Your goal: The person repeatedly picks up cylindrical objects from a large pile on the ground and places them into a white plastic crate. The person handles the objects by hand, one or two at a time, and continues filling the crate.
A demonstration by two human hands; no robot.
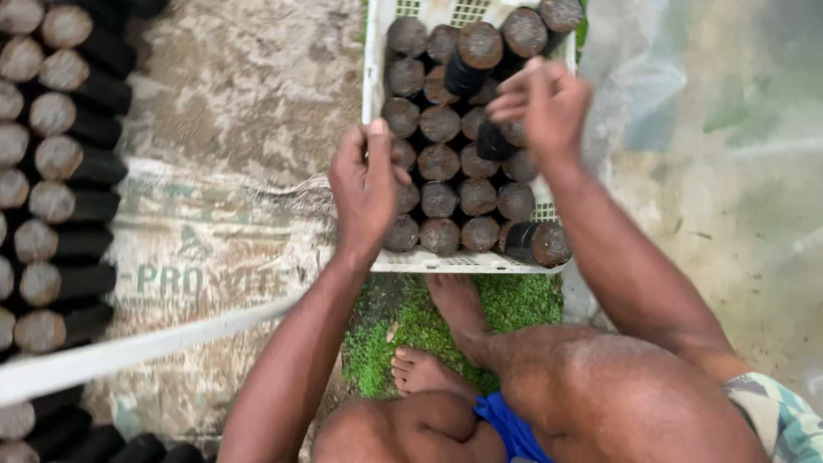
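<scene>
Head view, looking down on a seated person. The left hand (364, 184) hovers over the left wall of a white plastic crate (374, 60), fingers curled and pinched together above the soil-filled black nursery bags (439, 163) at that side; whether it actually grips a bag cannot be told. The right hand (542, 103) is over the right half of the crate, fingers bunched and closed, directly above one black bag (494, 141) that stands tilted among the others; the fingers hide the contact, so a grip cannot be confirmed.

Inside the crate the bags stand upright in close rows, their round soil tops facing the camera; one bag (536, 243) at the near right corner lies on its side, and several at the far end are tipped over the others.

Just nearer than the crate, two bare feet (446, 330) rest on a patch of low green plants (514, 304). Left of the crate lies a muddy printed sack (206, 249) on wet ground, crossed by a pale strip (129, 351). Farther left, well apart from the crate, more filled black bags (64, 163) lie in a stacked column. Right of the crate, clear plastic sheeting (720, 129) covers the ground.
</scene>
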